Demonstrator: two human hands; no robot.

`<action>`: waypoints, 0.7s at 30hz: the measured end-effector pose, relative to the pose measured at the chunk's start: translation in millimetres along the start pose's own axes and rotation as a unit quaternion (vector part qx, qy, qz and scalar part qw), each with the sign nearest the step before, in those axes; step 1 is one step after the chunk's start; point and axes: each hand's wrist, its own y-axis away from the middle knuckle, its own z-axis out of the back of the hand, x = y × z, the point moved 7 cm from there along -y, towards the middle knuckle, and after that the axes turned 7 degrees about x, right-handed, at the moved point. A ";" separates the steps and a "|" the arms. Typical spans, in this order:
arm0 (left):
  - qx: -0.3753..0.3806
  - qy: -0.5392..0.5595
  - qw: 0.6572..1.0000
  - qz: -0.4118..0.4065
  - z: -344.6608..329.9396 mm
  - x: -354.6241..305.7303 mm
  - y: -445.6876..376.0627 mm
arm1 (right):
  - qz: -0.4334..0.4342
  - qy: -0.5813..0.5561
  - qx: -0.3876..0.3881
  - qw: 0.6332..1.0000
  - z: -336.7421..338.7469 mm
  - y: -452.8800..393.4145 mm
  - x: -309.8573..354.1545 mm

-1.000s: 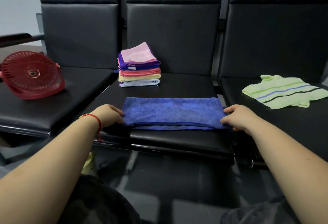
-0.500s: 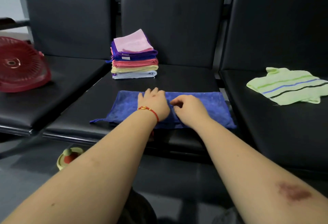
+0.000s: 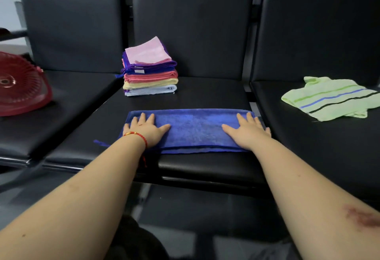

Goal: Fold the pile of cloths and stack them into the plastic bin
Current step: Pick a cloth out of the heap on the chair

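The blue cloth (image 3: pixel 191 130) lies folded lengthwise near the middle seat's (image 3: pixel 205 99) front edge, and could slide off if pushed forward. Behind it, the folded stack (image 3: pixel 150 70) could topple. Left hand (image 3: pixel 147 129) and right hand (image 3: pixel 247 131) press flat, fingers spread

Folded cloth (image 3: pixel 195 130) lies lengthwise across front part of middle seat (image 3: pixel 205 99), near front edge. Left hand (image 3: pixel 147 129) flat on cloth's left end, right hand (image 3: pixel 247 131) flat on right end. Stack of folded cloths (image 3: pixel 150 74) behind, at seat's back left corner. Unfolded striped cloth (image 3: pixel 331 99) on right seat (image 3: pixel 308 140). Fan (image 3: pixel 20 84) on left seat (image 3: pixel 67 99), toward its left edge.
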 end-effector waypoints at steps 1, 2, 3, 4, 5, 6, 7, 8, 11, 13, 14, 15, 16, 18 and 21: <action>-0.001 0.002 1.000 0.001 1.8 7.6 0.9 | 0.014 -0.026 -0.010 1.000 2.5 2.5 -4.2; -0.004 0.007 1.000 -0.007 4.3 13.1 3.0 | 0.033 -0.056 -0.024 0.998 6.4 6.0 -8.2; -0.006 0.018 1.000 -0.017 5.7 18.6 4.2 | 0.048 -0.085 -0.042 0.994 9.5 7.8 -11.9; -0.009 0.031 0.999 -0.030 8.1 21.3 7.9 | 0.050 -0.109 -0.059 0.991 14.8 11.8 -18.0; -0.007 0.044 0.998 -0.039 8.9 24.1 11.3 | 0.043 -0.129 -0.072 0.988 19.2 14.9 -24.1; -0.003 0.049 0.998 -0.042 9.3 26.3 15.2 | 0.030 -0.149 -0.080 0.985 23.1 18.2 -30.5; 0.000 0.045 0.998 -0.039 9.3 28.0 18.5 | 0.017 -0.169 -0.085 0.982 26.0 21.0 -36.3; 0.000 0.031 0.999 -0.034 9.7 29.1 21.4 | 0.001 -0.192 -0.087 0.978 28.3 23.9 -41.5; -0.046 -0.028 0.998 -0.042 17.5 20.2 29.7 | -0.040 -0.274 -0.068 0.958 27.5 23.0 -54.3; -0.087 -0.050 0.991 -0.091 22.8 0.5 37.6 | -0.048 -0.368 -0.019 0.928 18.1 18.5 -57.6; -0.098 -0.046 0.986 -0.123 23.2 -12.3 42.5 | -0.055 -0.415 0.003 0.908 13.6 16.6 -58.3; -0.100 -0.034 0.982 -0.155 21.8 -25.1 47.2 | -0.059 -0.456 0.019 0.888 11.2 14.9 -58.1; -0.093 -0.011 0.978 -0.184 19.0 -36.8 52.0 | -0.062 -0.493 0.027 0.867 10.6 13.5 -57.9; -0.057 0.059 0.972 -0.220 11.0 -53.9 59.3 | -0.059 -0.562 0.046 0.824 12.6 14.8 -53.3; 0.000 0.117 0.964 -0.237 0.6 -64.3 63.3 | -0.029 -0.664 0.083 0.743 17.7 19.7 -41.1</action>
